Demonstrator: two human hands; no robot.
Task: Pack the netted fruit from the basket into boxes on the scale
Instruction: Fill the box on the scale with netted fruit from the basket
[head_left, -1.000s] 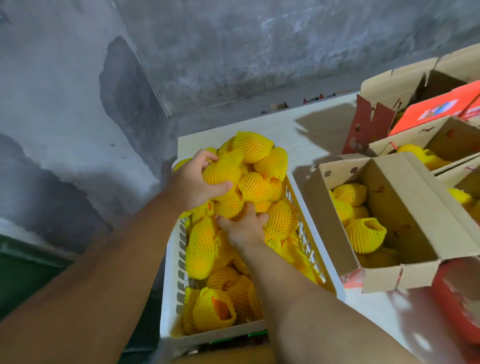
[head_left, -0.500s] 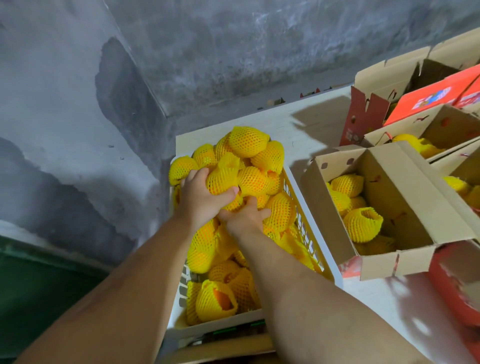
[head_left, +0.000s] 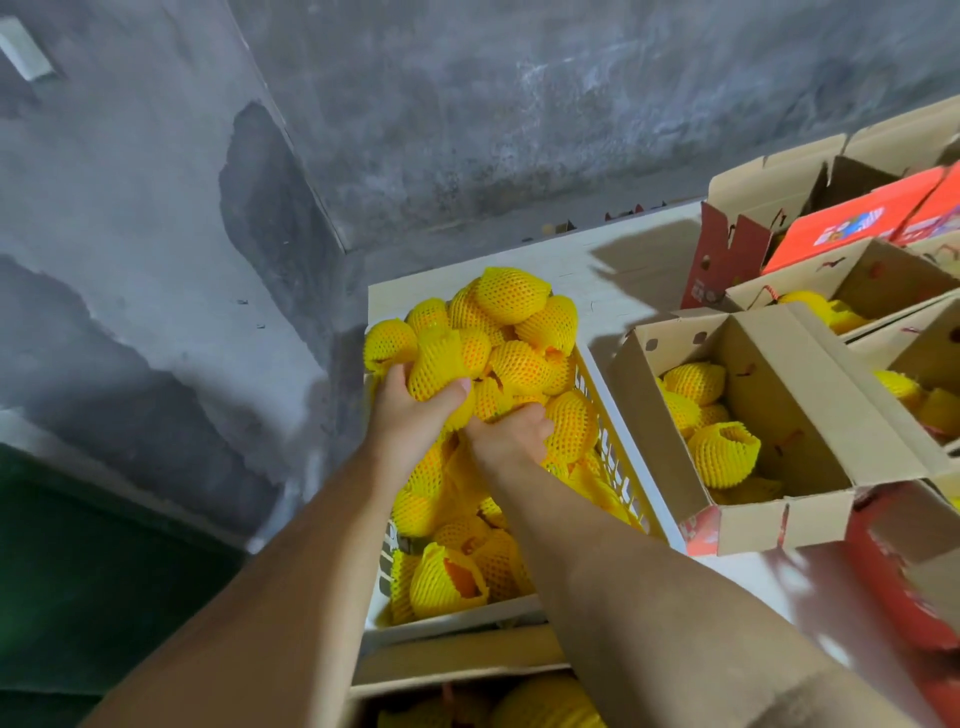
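Progress: early to middle, by the look of it. The white slatted basket (head_left: 610, 415), centre of frame, is heaped well above its rim with netted fruit (head_left: 511, 293). The open cardboard box (head_left: 821, 400) just right of the basket holds only a few pieces (head_left: 722, 452) along its left side; most of its floor is bare. No scale can be made out under it. Further boxes (head_left: 878, 270) at the right edge and upper right also show yellow fruit inside. Most of the transfer appears left to do.

Left hand (head_left: 410, 415): centre of frame, over the middle of the heap, fingers and thumb curled round one netted piece (head_left: 436, 364) and gripping it at the top of the pile.

Right hand (head_left: 511, 434): just right of the left hand and touching it, fingers dug down among the fruit. They appear curled on a piece, but which one it holds is hidden by the pile.

Fruit, appearance: rounded to oval pieces, each sleeved in bright yellow foam mesh with a diamond weave. Orange skin shows through the holes and at the open sleeve ends. Several sleeves sit loose or flared, notably one at the basket's near end (head_left: 447, 582) and one in the box.

Other: a second container of netted fruit (head_left: 540, 701) at the bottom edge of frame; grey plastered wall (head_left: 467, 104) across the top.
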